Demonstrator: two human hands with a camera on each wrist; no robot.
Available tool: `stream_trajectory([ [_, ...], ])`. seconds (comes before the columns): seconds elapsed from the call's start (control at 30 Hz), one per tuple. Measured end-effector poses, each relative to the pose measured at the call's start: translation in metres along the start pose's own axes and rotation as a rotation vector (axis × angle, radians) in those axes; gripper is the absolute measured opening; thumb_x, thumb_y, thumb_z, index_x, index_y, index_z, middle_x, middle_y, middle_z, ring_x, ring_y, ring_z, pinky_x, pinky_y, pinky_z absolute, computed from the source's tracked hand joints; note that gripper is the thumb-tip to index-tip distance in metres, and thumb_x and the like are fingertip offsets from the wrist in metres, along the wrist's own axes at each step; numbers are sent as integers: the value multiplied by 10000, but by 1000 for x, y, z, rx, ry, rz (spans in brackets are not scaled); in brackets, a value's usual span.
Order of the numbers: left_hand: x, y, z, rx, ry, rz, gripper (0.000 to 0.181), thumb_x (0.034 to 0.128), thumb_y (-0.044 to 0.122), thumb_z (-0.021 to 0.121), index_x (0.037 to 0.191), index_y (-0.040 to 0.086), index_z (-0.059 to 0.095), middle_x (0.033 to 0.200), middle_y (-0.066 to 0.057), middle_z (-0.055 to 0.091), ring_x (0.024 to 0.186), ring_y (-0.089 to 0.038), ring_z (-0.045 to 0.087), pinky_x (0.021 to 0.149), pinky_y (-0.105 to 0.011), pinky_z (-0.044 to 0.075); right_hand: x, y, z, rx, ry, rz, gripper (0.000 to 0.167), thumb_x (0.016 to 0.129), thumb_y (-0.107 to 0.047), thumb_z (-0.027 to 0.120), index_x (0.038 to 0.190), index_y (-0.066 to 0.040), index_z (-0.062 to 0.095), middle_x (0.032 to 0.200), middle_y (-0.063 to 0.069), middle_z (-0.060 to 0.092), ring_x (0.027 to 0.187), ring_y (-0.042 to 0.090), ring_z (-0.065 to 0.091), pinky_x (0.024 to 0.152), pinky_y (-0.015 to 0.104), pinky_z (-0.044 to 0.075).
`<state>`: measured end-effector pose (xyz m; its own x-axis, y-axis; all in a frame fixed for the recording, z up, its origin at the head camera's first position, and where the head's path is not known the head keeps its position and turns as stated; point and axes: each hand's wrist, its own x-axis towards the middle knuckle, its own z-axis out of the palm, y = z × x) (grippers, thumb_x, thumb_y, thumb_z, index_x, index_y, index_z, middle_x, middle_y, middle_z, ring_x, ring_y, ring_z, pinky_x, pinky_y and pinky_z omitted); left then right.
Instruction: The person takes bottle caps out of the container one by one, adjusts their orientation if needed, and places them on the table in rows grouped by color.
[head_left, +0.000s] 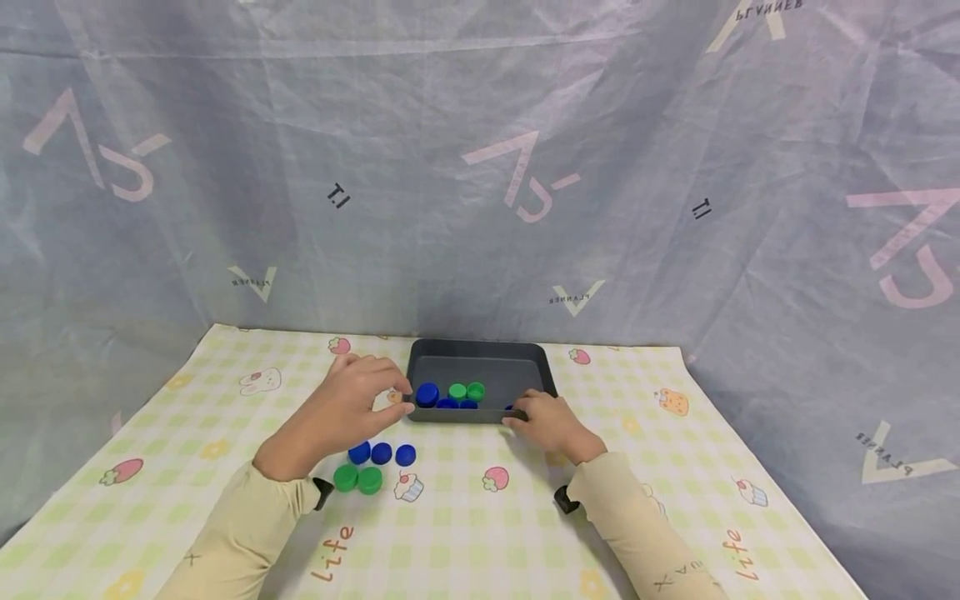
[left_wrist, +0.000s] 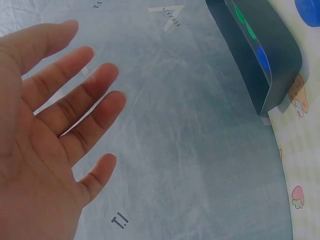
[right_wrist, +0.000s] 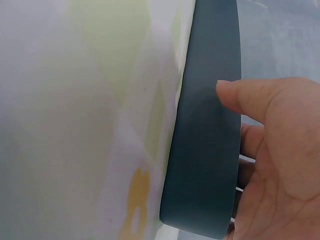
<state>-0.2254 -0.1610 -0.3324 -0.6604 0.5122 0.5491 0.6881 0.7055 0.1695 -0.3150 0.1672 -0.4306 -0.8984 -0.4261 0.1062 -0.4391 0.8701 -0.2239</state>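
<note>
A dark grey rectangular tray (head_left: 495,368) holds several bottle caps, among them a large blue cap (head_left: 427,394) and an upturned green cap (head_left: 476,391). My right hand (head_left: 551,425) holds the tray's front wall near its right corner, thumb outside and fingers over the rim. Beside its fingertips a bit of blue shows inside; the rest is hidden. My left hand (head_left: 347,406) hovers by the tray's left end, fingers spread and bare palm visible in the left wrist view. Below it on the table lie blue caps (head_left: 382,453) and two green caps (head_left: 370,480).
A checkered tablecloth (head_left: 480,533) with cartoon prints covers the table. Grey printed fabric (head_left: 420,208) hangs behind it and at both sides, close to the tray's back edge.
</note>
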Motion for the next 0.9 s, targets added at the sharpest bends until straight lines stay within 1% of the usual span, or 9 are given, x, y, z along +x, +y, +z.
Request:
stream_trajectory([
  [0.1,0,1,0,-2,-17,-9,118,874,268,778,952,190,738,944,106,665,944,-143,629,936,-489,353,0,0,0,5,-3,2,383,977,-397,621,1205,-101,703,1227,82,637,1121,291,612,947,573,443],
  [0.23,0,3,1,5,-29,-23,109,879,277,773,951,203,739,959,101,669,959,-144,629,946,-493,352,0,0,-1,18,10,-3,342,966,-379,642,1168,-112,707,1187,66,648,1087,279,623,932,565,451],
  [0.37,0,3,1,13,-25,-14,106,875,282,777,945,213,738,954,115,661,945,-137,625,924,-472,353,1,1,-1,30,28,1,264,952,-347,664,1097,-130,705,1096,27,660,988,228,636,887,498,483],
  [0.57,0,3,2,17,-14,0,98,869,277,783,936,233,727,939,128,649,921,-127,613,891,-445,351,0,1,-5,129,60,31,124,911,-228,734,970,-132,683,942,-17,632,827,150,584,798,388,495],
  [0.63,0,3,2,17,-11,2,98,866,270,785,933,238,722,934,132,645,921,-131,609,884,-444,349,-1,1,-7,141,71,37,112,897,-193,753,937,-131,669,927,-15,620,806,145,560,783,368,488],
  [0.73,0,3,2,18,-12,2,98,864,264,787,931,241,719,931,136,645,924,-132,608,883,-440,348,-1,3,-10,124,88,26,130,874,-156,775,886,-135,647,912,-13,620,784,143,542,765,360,482],
  [0.9,0,3,3,15,-19,-1,102,864,273,787,932,241,717,934,140,647,933,-126,610,890,-439,345,-2,4,-16,111,104,17,147,851,-136,794,837,-152,648,909,-22,637,793,135,570,756,354,494],
])
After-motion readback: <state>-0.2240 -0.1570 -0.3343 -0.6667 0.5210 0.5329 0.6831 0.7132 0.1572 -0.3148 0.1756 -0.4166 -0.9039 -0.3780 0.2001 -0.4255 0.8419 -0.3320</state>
